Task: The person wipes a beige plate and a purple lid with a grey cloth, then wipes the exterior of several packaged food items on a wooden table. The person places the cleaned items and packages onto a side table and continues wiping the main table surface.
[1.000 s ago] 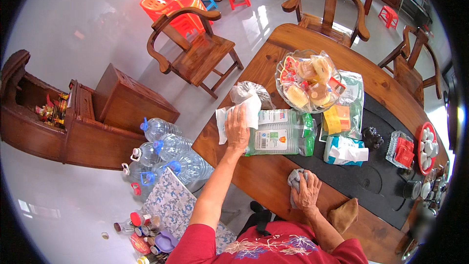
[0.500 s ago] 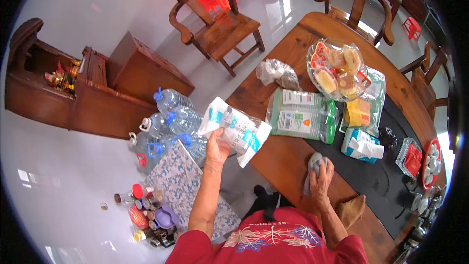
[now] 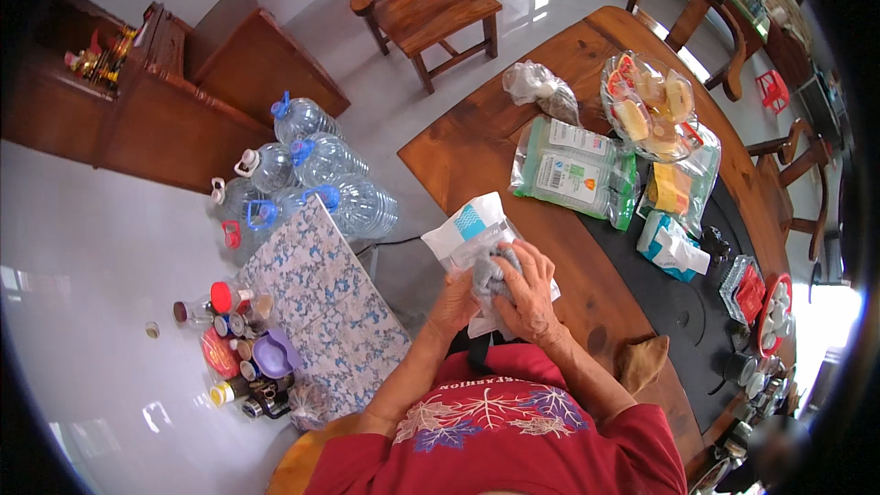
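In front of my shirt, my left hand (image 3: pixel 451 302) grips the near left edge of a white and blue plastic packet (image 3: pixel 472 225). My right hand (image 3: pixel 532 295) is closed over a crumpled grey cloth (image 3: pixel 492 277) and presses it against the packet's face. The cloth and fingers cover much of the packet's lower half. Both hands are close together beside the left edge of the wooden table (image 3: pixel 458 147).
On the table lie a clear and green plastic bag (image 3: pixel 577 170), a tissue pack (image 3: pixel 672 246), a snack platter (image 3: pixel 647 105) and a brown cloth (image 3: pixel 644 362). Large plastic bottles (image 3: pixel 330 160) stand left, by a floral-patterned board (image 3: pixel 316 302) and several jars (image 3: pixel 240 312).
My right hand has lifted the grey cloth off the table and brought it onto the packet. My left hand has drawn the packet nearer my body and to the right.
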Demonstrator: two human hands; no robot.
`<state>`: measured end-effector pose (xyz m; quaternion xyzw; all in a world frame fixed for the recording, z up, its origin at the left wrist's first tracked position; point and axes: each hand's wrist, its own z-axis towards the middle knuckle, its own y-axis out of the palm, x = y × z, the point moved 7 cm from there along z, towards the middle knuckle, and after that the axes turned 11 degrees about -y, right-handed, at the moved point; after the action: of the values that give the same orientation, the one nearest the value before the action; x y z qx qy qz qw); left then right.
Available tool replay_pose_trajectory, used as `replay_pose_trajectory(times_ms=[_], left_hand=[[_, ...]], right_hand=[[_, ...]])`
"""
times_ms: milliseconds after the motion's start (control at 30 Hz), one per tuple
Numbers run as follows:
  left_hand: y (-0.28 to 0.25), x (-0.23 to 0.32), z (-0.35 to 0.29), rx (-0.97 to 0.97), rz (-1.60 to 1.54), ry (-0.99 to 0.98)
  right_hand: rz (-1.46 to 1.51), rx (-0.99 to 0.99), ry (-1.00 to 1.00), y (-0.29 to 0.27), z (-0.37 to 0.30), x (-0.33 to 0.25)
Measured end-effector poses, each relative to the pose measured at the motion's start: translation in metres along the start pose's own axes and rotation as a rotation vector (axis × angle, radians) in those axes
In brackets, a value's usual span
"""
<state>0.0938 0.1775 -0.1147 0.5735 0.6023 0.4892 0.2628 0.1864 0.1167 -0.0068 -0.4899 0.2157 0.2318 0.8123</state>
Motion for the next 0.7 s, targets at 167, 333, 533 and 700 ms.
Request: replay_pose_trajectory(times_ms=[167, 333, 533, 700], left_hand=[[-0.001, 0.014, -0.023, 0.149, 0.271, 0.045], [-0.016, 0.022, -0.041, 0.176, 0.289, 0.097], [-0.036, 0.032, -0.068, 0.194, 0.21, 0.141], [-0.025, 0.027, -0.087, 0.12, 0.129, 0.102]], right_hand=[[0.174, 0.151, 0.089, 0.007, 0.026, 0.02], [0.396, 0.118, 0.224, 0.025, 0.043, 0.035], [0.402, -0.108, -0.002, 0.041, 0.033, -0.026], [0.556, 0.03, 0.177, 0.053, 0.054, 0.0]])
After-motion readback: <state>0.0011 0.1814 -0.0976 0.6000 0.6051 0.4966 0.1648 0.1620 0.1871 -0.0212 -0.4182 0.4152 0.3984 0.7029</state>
